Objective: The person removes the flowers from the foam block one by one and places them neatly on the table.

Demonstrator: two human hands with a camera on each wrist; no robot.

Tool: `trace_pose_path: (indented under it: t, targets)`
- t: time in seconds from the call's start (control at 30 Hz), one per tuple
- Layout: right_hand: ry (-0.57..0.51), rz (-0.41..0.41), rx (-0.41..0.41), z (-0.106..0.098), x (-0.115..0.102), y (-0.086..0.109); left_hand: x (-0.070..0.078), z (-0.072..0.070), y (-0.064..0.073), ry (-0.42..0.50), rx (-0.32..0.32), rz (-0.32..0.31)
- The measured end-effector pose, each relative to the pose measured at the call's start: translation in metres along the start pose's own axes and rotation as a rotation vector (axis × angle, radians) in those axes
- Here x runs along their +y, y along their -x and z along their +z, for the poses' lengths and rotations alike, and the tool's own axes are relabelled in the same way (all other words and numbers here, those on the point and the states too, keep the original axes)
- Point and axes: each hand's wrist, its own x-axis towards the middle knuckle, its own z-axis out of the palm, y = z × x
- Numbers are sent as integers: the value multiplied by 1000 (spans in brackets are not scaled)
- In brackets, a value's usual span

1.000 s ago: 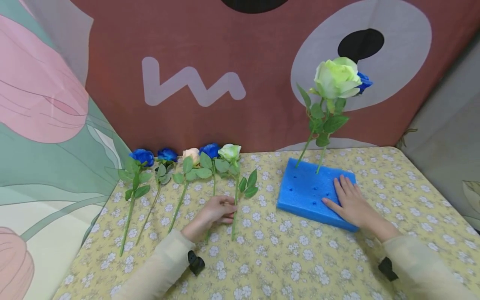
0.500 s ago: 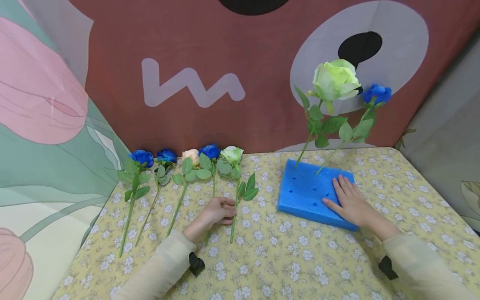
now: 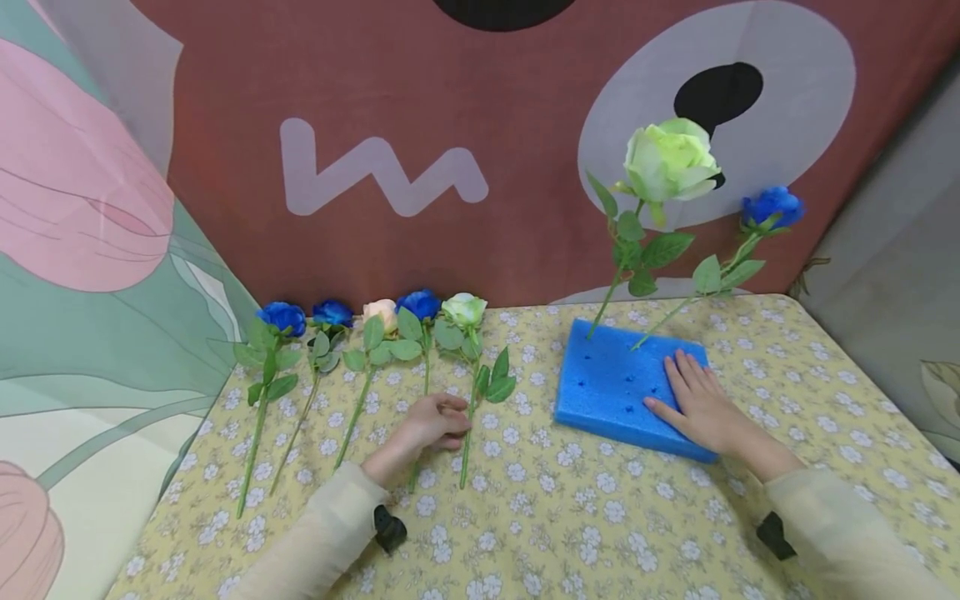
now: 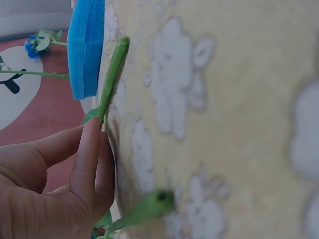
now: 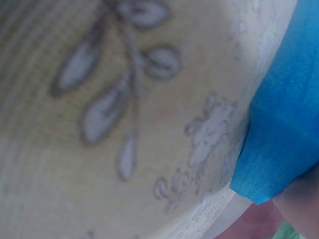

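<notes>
My left hand (image 3: 431,423) pinches the lower stem of a pale green-white rose (image 3: 464,309) lying on the tablecloth; the left wrist view shows thumb and fingers meeting on its green stem (image 4: 114,69). My right hand (image 3: 705,408) lies flat on the right part of a blue foam block (image 3: 600,404), fingers spread. A large light-green rose (image 3: 670,160) stands in the block near its back edge. Beside it a blue rose (image 3: 772,208) is stuck in and leans far to the right. Several small holes dot the block's top.
Left of my left hand lie a blue rose (image 3: 418,304), a peach rose (image 3: 381,313), a second blue rose (image 3: 332,313) and a third blue rose (image 3: 282,318), stems toward me. The flowered tablecloth (image 3: 555,533) ends at a printed backdrop (image 3: 375,250).
The blue rose in the foam block has tipped to the right and lower, out from behind the green rose. The pinched rose has shifted slightly. Both hands have stayed nearly still.
</notes>
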Motion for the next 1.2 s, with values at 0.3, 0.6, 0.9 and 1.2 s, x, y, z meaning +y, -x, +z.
trace_pose_path:
  t: [0.3, 0.6, 0.9, 1.2]
  targets:
    - [11, 3, 5, -1, 1, 1, 24, -4, -2, 21, 50, 90]
    - [17, 1, 10, -1, 1, 0, 55, 20, -5, 25, 34, 202]
    - [23, 3, 9, -1, -1, -1, 78, 52, -18, 122, 15, 253]
    - [19, 12, 11, 1, -1, 0, 95, 85, -31, 231, 45, 338]
